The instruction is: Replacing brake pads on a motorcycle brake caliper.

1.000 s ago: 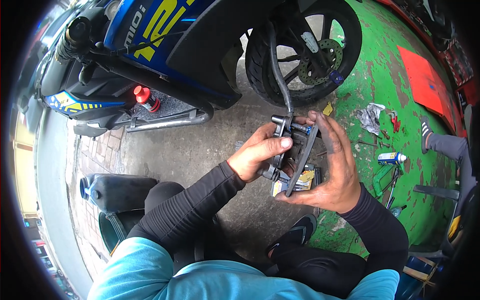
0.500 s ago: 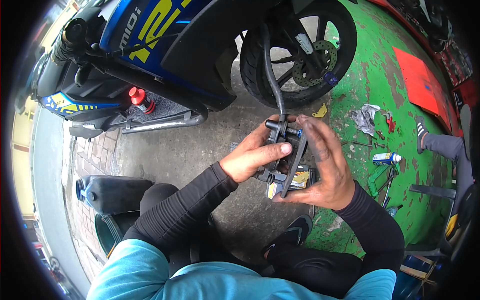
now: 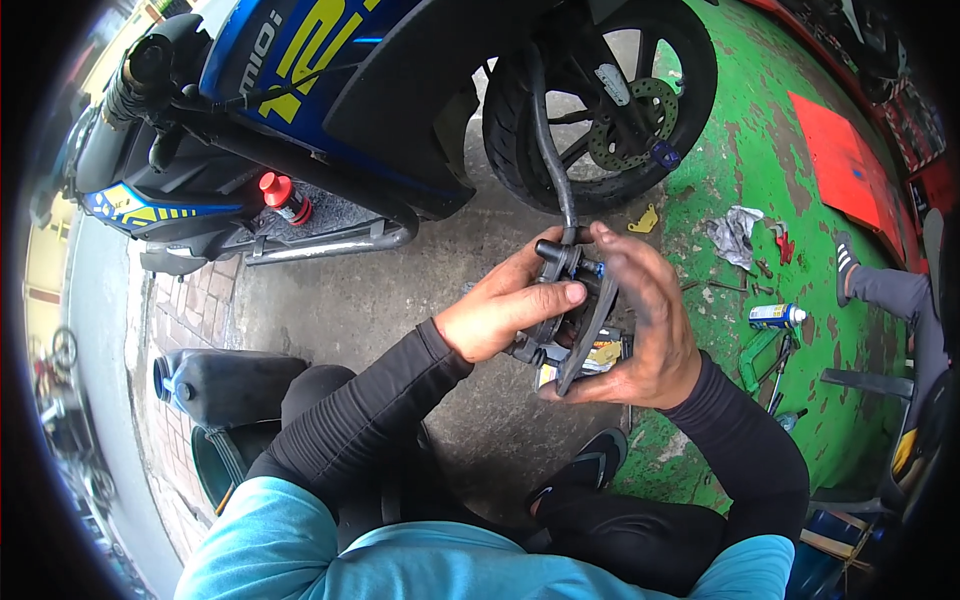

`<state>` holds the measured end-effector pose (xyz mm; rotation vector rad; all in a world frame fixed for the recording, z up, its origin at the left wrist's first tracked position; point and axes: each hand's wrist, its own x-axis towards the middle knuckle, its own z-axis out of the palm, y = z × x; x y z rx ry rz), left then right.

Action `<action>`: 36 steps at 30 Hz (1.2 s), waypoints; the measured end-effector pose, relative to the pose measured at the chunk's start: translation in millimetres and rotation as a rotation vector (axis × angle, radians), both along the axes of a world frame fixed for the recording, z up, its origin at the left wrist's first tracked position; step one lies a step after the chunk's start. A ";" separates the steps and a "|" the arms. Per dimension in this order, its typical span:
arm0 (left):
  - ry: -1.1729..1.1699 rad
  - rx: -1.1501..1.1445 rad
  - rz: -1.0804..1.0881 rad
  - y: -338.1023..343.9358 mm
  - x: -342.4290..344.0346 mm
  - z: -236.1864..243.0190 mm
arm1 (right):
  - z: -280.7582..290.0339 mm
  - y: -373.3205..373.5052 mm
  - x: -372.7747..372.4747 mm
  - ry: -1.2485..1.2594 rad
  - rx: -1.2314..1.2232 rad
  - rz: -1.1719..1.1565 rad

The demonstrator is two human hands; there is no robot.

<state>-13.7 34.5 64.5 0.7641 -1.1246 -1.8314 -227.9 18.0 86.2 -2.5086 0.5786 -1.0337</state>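
My left hand (image 3: 505, 312) grips a dark brake caliper (image 3: 553, 268), thumb across its near face. A dark hose (image 3: 549, 160) runs up from the caliper past the front wheel (image 3: 700, 45) of a blue scooter. On the caliper's right side is a flat dark bracket (image 3: 588, 345). My right hand (image 3: 662, 335) curves around the bracket, fingertips at its top and thumb at its lower end. A bluish pin shows between caliper and bracket. Below the hands, a package (image 3: 610, 353) with gold-coloured parts is partly hidden.
A gold brake pad (image 3: 644, 219) lies by the wheel. On the green floor are a crumpled rag (image 3: 733, 238), a spray can (image 3: 777, 316), and tools. A red bottle (image 3: 285, 198) stands on the scooter's footboard. A dark jug (image 3: 230, 388) is at left; another person's leg (image 3: 900, 285) is at right.
The bracket has turned slightly in my right hand, its broad face now showing more. My left hand keeps its hold on the caliper.
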 end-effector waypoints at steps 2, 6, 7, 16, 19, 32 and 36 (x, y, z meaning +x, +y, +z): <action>-0.072 0.012 0.037 0.8 -1.5 3.2 | -0.2 2.2 -1.4 0.045 0.019 -0.038; -0.140 -0.052 0.052 3.6 -1.7 5.9 | 0.2 2.3 -7.3 0.132 0.031 -0.058; -0.188 -0.085 0.074 3.5 -3.6 6.9 | 0.1 2.3 -8.6 0.145 -0.004 -0.046; -0.233 -0.099 0.040 2.8 -0.6 9.8 | -5.5 0.6 -4.5 0.117 0.009 0.003; -0.222 -0.107 0.047 3.3 -0.2 8.2 | -9.1 0.4 -3.4 0.145 -0.004 0.000; -0.198 -0.078 0.068 6.4 -0.6 9.8 | -14.5 -2.0 4.1 0.163 -0.021 -0.005; -0.175 -0.106 0.063 4.5 0.9 6.0 | -9.5 -4.1 7.9 0.135 0.008 0.006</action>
